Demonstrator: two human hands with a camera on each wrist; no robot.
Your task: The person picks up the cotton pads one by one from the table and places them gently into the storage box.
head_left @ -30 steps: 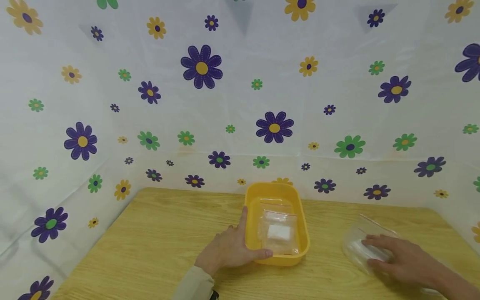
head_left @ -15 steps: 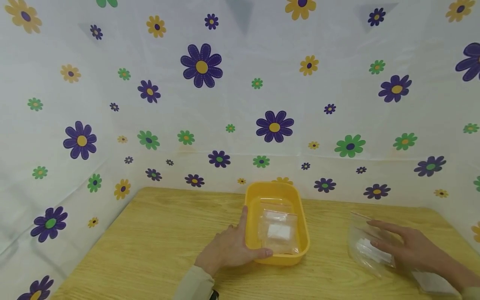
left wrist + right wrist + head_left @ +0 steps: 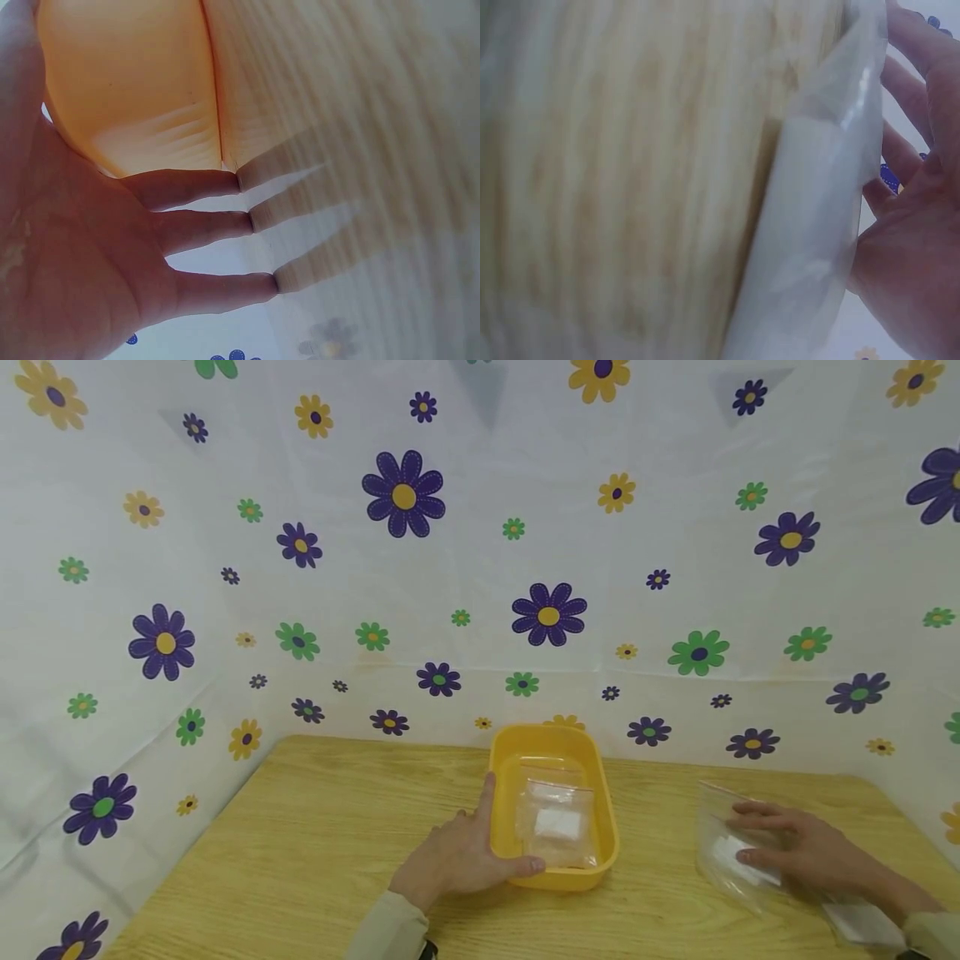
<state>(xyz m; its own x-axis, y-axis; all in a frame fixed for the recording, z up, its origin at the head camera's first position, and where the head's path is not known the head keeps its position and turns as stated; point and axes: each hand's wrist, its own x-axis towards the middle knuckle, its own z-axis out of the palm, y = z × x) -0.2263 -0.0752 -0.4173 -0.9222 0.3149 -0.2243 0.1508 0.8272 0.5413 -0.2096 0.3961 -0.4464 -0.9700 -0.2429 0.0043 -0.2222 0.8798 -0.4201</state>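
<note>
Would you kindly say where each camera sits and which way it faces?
Head: on the head, facing forward and down at the tray, clear bag and table; left hand, right hand and sleeves show.
Left wrist: on the wrist, facing the tray; left palm and fingers show.
Right wrist: on the wrist, facing the clear bag; right palm and fingers show.
Head and left wrist views share the left hand and tray.

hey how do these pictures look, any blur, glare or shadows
Head: yellow tray fairly sharp, shine on the top bag inside. Left wrist: tabletop smeared, dark bands beyond the fingers, shadow or reflection. Right wrist: tabletop blurred, glare along the clear bag.
</note>
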